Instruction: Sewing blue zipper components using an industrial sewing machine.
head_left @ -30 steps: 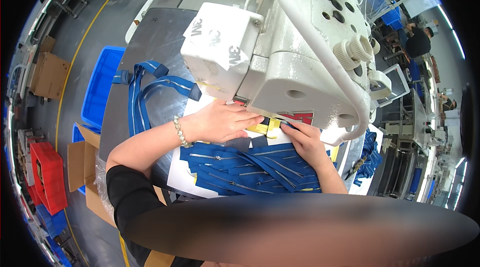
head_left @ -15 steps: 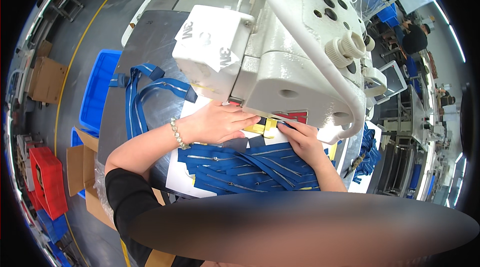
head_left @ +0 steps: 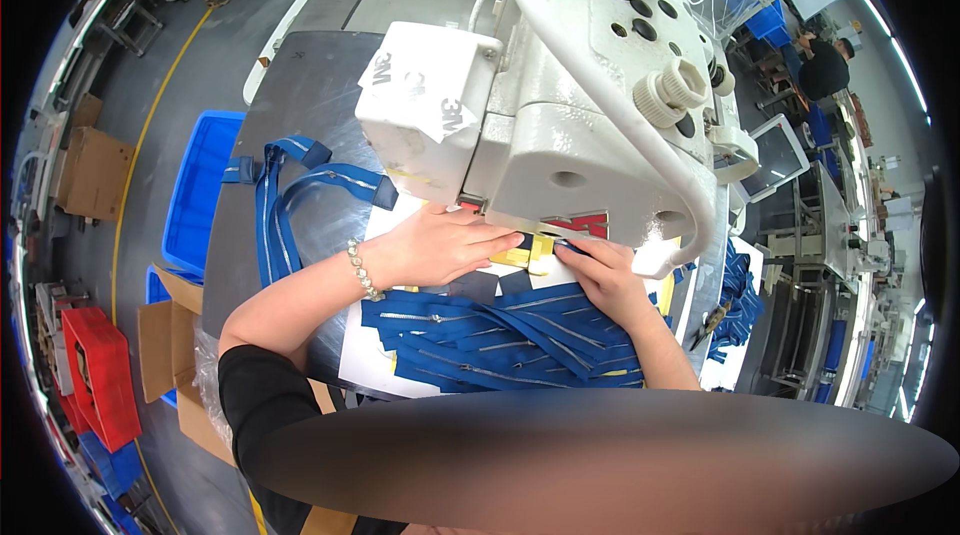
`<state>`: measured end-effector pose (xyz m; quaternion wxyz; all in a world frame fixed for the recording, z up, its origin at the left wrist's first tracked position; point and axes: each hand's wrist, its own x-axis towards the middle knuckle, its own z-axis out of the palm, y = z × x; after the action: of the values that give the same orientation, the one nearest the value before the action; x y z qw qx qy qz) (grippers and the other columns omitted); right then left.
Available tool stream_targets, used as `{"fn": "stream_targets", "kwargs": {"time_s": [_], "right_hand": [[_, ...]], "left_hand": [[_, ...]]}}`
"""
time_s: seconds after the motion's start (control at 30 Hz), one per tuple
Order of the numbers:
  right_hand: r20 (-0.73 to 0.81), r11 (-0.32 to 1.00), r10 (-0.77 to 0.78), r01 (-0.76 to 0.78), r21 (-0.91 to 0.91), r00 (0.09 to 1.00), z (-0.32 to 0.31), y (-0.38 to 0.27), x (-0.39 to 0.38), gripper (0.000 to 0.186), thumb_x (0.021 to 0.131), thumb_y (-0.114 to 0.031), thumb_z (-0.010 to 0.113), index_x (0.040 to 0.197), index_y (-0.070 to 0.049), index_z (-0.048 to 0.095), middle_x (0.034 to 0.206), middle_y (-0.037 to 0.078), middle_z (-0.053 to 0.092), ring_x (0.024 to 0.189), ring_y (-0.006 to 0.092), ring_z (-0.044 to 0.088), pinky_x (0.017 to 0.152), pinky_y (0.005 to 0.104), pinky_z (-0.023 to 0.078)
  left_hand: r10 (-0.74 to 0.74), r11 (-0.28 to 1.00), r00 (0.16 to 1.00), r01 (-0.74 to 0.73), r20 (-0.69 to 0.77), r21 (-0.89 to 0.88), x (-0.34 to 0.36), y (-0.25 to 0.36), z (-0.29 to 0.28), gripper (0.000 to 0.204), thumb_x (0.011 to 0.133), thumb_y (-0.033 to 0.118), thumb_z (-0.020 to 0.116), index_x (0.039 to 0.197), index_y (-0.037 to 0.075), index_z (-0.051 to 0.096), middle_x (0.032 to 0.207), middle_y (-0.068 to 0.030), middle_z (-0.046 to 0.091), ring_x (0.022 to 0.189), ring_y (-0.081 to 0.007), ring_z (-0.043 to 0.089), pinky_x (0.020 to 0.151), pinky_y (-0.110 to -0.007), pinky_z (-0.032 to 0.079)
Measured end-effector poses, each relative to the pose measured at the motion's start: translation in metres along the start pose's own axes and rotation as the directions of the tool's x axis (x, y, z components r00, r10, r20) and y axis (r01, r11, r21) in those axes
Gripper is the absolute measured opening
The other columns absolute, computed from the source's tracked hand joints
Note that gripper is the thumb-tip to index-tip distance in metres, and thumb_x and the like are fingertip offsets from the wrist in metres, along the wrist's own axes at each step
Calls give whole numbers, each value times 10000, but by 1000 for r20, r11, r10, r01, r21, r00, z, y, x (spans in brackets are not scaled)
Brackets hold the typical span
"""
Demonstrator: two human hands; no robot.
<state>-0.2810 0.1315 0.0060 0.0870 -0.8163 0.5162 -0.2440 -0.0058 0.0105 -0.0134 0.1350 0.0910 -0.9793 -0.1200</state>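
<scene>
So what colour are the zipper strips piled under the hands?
Blue, with silvery teeth; the zipper strips show best in the head view.

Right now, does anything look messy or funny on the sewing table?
A little. The blue zipper strips lie in a loose, crisscrossed heap in front of the left hand and right hand, and more blue strips dangle off the table's right edge. Nothing looks broken or spilled.

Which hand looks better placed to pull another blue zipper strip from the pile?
Probably the right hand: it lies just above the blue zipper strips, while the left hand presses flat under the sewing machine.
</scene>
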Motion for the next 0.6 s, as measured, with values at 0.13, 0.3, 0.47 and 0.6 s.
{"fn": "stream_targets", "kwargs": {"time_s": [0.13,0.3,0.47,0.6], "right_hand": [[12,1000,19,-19,-17,1000,0,0,-3,334,781,-26,674,1093,-141,696,1102,47,653,981,227,610,867,343,416],[3,999,33,-33,-18,999,1,-1,-3,350,770,-18,672,1092,-152,698,1122,40,649,992,234,596,885,349,407],[-5,1000,-9,8,-24,1000,0,0,-1,352,764,-9,675,1087,-146,698,1135,47,647,1002,240,589,901,362,406],[-26,999,-38,37,-31,999,1,2,-1,345,762,-9,677,1080,-138,699,1131,50,647,1010,237,589,902,364,406]], "left_hand": [[-7,1000,1000,8,-25,29,1,3,1,467,891,240,564,1353,206,503,1335,50,560,1144,-102,563,894,-325,424],[-10,995,1000,12,-25,96,3,4,-3,428,920,190,492,1346,221,511,1324,57,571,1164,-99,555,940,-344,392],[-34,997,999,33,5,67,3,5,-4,430,921,189,487,1350,221,505,1334,54,563,1177,-100,548,950,-361,394],[-48,996,998,45,34,76,3,8,-9,442,913,184,493,1353,220,499,1337,56,560,1173,-92,545,953,-365,397]]}}
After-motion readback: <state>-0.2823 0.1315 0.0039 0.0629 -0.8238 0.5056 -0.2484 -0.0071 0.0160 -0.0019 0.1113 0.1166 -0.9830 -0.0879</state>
